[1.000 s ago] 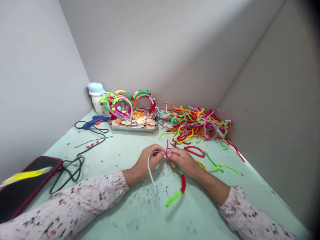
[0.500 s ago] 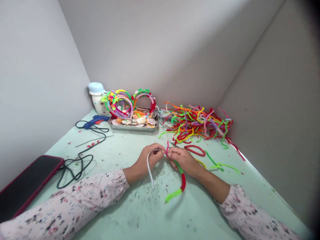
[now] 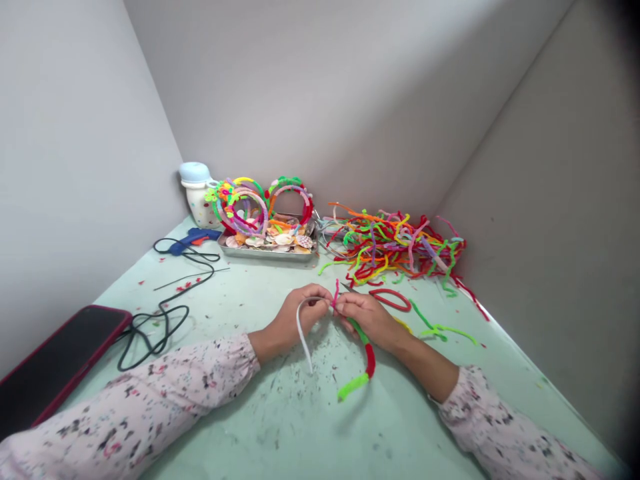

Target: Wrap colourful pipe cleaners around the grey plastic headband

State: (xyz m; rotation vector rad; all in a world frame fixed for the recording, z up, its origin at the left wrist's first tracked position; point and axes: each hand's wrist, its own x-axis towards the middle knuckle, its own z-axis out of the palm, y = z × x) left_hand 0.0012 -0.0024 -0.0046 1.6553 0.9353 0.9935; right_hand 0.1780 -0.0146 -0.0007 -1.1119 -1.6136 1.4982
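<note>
Both my hands meet over the middle of the table around a thin headband [image 3: 304, 343]. Its bare white end curves down from my left hand [image 3: 299, 315], whose fingers pinch the band. My right hand [image 3: 369, 319] is closed on the wrapped half, where green, red and light green pipe cleaner [image 3: 370, 360] covers it and hangs toward me. A pink pipe cleaner [image 3: 337, 291] sticks up between the two sets of fingertips. How it sits on the band is hidden by the fingers. Just beyond my right hand lie red-handled scissors [image 3: 390, 300].
Behind stand a metal tray [image 3: 267, 254] of shells, several wrapped headbands [image 3: 290, 190] and a white cup [image 3: 197, 200] with a blue lid. A pipe cleaner pile [image 3: 395, 247] lies back right. At left are a blue glue gun [image 3: 187, 241], its black cord [image 3: 165, 310] and a phone [image 3: 60, 367].
The headband has shifted slightly, its green-tipped end a little right and up. My hands keep their pinch in nearly the same place. The view has tilted slightly.
</note>
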